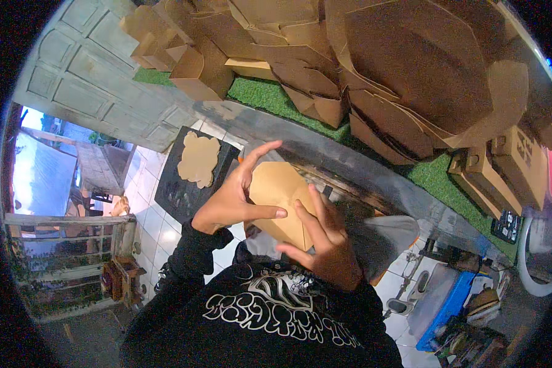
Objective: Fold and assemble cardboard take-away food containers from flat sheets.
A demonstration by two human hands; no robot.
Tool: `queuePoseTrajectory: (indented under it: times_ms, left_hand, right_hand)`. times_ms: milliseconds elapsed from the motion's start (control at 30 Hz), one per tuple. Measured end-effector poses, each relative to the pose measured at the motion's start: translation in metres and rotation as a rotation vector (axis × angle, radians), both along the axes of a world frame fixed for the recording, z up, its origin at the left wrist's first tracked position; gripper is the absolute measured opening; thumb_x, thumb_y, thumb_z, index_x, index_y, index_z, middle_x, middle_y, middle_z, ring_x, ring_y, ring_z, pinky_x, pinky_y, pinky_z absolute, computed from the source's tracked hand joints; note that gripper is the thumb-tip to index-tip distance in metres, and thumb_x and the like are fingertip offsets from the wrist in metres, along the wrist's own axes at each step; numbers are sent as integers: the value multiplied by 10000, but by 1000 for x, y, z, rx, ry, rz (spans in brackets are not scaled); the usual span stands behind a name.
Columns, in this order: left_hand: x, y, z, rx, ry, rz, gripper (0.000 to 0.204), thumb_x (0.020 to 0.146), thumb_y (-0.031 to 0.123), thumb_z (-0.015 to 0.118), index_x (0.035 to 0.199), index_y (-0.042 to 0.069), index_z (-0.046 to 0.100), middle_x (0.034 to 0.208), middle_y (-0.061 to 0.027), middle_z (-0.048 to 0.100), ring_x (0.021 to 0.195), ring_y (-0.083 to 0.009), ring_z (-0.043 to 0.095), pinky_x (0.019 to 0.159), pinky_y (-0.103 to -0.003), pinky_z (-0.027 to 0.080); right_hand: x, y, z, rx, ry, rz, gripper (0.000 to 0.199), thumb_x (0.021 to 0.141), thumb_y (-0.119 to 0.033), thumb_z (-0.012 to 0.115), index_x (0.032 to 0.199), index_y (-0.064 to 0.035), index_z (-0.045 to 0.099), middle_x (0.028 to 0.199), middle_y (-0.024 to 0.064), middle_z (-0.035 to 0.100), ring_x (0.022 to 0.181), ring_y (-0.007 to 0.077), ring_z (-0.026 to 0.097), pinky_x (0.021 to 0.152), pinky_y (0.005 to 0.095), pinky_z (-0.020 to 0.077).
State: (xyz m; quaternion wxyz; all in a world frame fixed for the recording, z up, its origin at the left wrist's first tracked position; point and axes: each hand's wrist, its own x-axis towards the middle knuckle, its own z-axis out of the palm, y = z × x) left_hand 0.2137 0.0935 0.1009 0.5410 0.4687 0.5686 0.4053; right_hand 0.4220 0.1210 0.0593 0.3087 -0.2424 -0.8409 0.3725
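A small brown folded cardboard box (pixel 277 184) is held up in front of my chest, between both hands. My left hand (pixel 236 199) grips it from the left side, with the thumb lying across its near face and the index finger stretched out beyond the far edge. On the right, the fingertips of my right hand (pixel 328 239) press on the box's face and its right edge. The undersides of the box and some of the fingers behind it are hidden. Flat scalloped cardboard blanks (pixel 199 161) lie stacked on a black stool (pixel 172 178) to the left.
Ahead is a long ledge with green artificial turf (pixel 260 97), crowded with open brown cardboard boxes (pixel 205 70) and large cardboard pieces (pixel 417 61). More closed boxes (pixel 497 175) stand at its right end. A blue crate (pixel 444 303) sits low on the right; white tiles (pixel 147 178) cover the floor.
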Motion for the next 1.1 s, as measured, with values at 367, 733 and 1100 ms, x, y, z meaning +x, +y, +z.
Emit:
queuePoseTrajectory:
  times_ms: [367, 733, 1100]
  left_hand:
    - [-19, -20, 11, 80, 264, 226, 602, 849, 70, 625, 1386, 50, 354, 1045, -92, 621, 948, -140, 585, 893, -294, 434]
    - [1, -67, -43, 69, -287, 203, 1082, 712, 291, 811, 1465, 60, 68, 1416, -121, 337, 1274, -203, 377, 1028, -366, 340]
    - [-12, -63, -40, 160, -288, 157, 982, 763, 194, 738, 1469, 37, 75, 1374, -83, 372, 1254, -169, 390, 1028, -313, 334]
  right_hand:
    - [-19, 2, -44, -304, 319, -27, 563, 812, -154, 670, 1294, 35, 449, 1378, 208, 409, 1271, 338, 412, 1050, 417, 344]
    - [-31, -31, -171, -804, 1195, 342, 451, 1010, -240, 343, 1385, 10, 337, 1420, 158, 366, 1325, 276, 332, 1102, 378, 262]
    - [-21, -12, -126, -1252, 775, 34, 472, 921, -217, 530, 1344, -65, 387, 1312, 128, 463, 1203, 242, 470, 992, 418, 423]
